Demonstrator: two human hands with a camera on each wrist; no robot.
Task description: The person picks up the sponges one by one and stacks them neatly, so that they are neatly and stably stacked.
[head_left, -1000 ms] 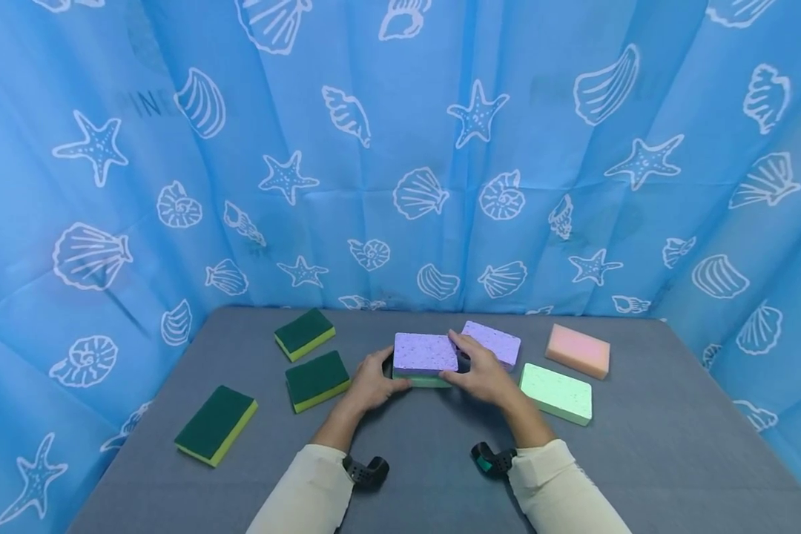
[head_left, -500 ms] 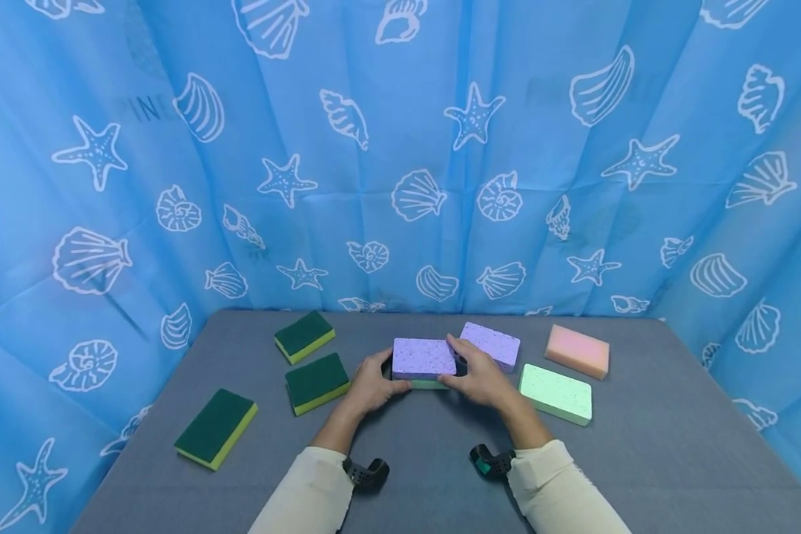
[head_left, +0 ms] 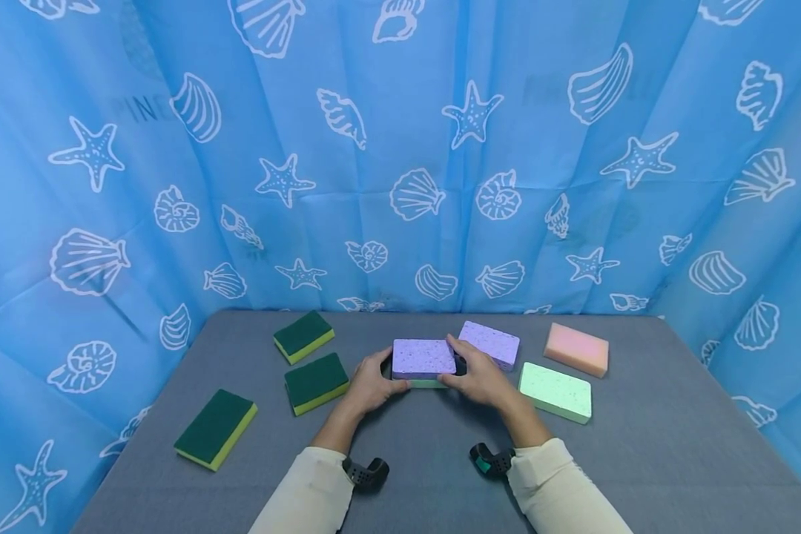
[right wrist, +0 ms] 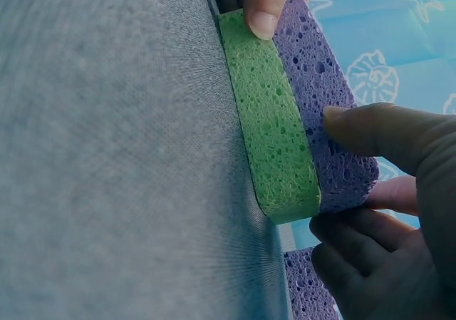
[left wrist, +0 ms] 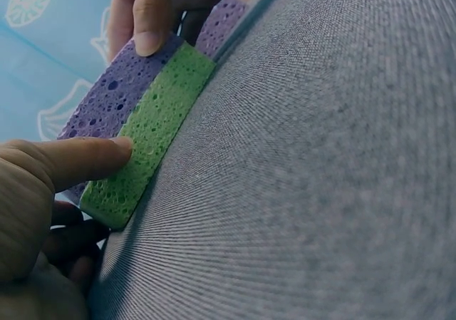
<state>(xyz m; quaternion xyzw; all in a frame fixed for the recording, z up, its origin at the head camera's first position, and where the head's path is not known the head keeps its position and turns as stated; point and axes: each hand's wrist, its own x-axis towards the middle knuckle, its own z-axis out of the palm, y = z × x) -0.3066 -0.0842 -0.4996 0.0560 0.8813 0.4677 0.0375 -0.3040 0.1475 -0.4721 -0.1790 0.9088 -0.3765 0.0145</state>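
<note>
A purple sponge (head_left: 423, 357) lies flat on top of a green sponge (head_left: 427, 383) at the middle of the table, their edges nearly flush. On the left side, my left hand (head_left: 371, 383) grips the stack, its thumb on the green sponge's front face near the seam. My right hand (head_left: 482, 377) pinches the purple sponge from the right, thumb on its front face and other fingers behind. Close up in the right wrist view, the green sponge (right wrist: 271, 120) rests on the cloth with the purple sponge (right wrist: 310, 63) against it. The fingers behind the stack are partly hidden.
Several green-and-yellow scouring sponges (head_left: 215, 428) lie on the left of the grey table (head_left: 434, 489). To the right are another purple sponge (head_left: 490, 345), a light green sponge (head_left: 555, 391) and a peach sponge (head_left: 577, 349). A blue shell-print curtain (head_left: 400, 163) hangs behind.
The purple sponge has come down slightly onto the green one over the first half second. Both hands keep their places, and little differs since then.
</note>
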